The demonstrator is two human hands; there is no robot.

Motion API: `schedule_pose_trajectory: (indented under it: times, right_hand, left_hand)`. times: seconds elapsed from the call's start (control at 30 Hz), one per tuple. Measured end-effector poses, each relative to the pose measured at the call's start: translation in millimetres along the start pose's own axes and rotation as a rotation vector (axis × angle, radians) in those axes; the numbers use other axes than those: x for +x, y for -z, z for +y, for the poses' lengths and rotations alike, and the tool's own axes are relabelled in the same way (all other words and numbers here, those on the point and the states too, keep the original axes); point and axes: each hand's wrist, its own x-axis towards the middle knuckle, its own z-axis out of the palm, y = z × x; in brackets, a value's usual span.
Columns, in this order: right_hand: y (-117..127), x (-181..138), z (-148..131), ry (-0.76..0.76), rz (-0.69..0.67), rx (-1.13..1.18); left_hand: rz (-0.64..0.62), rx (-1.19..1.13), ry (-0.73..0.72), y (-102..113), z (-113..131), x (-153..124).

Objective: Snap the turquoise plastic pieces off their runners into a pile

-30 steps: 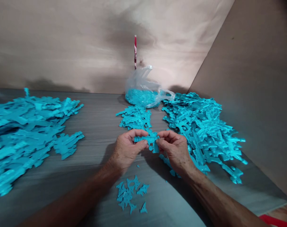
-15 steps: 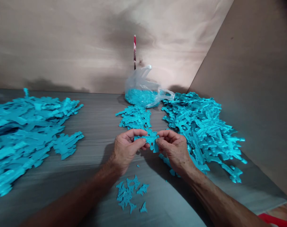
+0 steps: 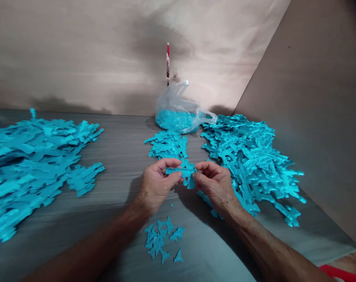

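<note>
Both hands pinch one flat turquoise plastic piece [image 3: 184, 173] a little above the grey table [image 3: 119, 160]. My left hand [image 3: 157, 186] grips its left end between thumb and fingers. My right hand [image 3: 214, 184] grips its right end the same way. Just beyond the hands lies a small heap of like pieces [image 3: 167, 145]. Below my wrists, near the table's front, sits a cluster of small turquoise offcuts [image 3: 163, 241].
A large pile of turquoise pieces [image 3: 251, 160] spreads at the right, another big pile [image 3: 31, 164] at the left. A clear plastic bag [image 3: 179, 111] holding turquoise bits stands at the back by a red-and-white stick [image 3: 167, 64]. Brown paper walls [image 3: 313, 98] close in the back and right.
The hands and the held piece have shifted very slightly; nothing else has moved.
</note>
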Motion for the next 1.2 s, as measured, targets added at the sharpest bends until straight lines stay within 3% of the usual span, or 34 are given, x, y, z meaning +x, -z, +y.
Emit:
schedule_pose_trajectory:
  times: [0.37,0.5,0.57,0.67,0.87,0.97,1.2]
  right_hand:
    - [5.0,25.7,8.6,-0.118,0.124,-0.048]
    - [-0.4,43.1,0.7,-0.117,0.072,0.015]
    - [4.7,47.1,-2.9,-0.071,0.012,-0.094]
    - [24.1,38.0,-8.9,0.084,-0.084,-0.484]
    - [55.3,-16.5,-26.1,0.209,-0.481,-1.325]
    - [56.0,-35.7,-29.1,0.178,-0.558,-1.467]
    - [53.3,-44.3,-29.0,0.209,-0.583,-1.494]
  left_hand:
    - [0.215,0.149,-0.273,20.9,-18.0,26.9]
    - [0.223,0.236,-0.281,22.9,-21.0,30.7]
    - [0.198,0.272,-0.266,22.9,-21.1,31.2]
    - [0.09,0.372,-0.247,22.6,-20.0,29.7]
    - [-0.299,0.712,-0.284,25.6,-9.3,20.3]
    - [-0.496,0.925,-0.324,30.2,2.1,16.5]
    - [-0.713,1.206,-0.26,35.3,23.5,8.1]
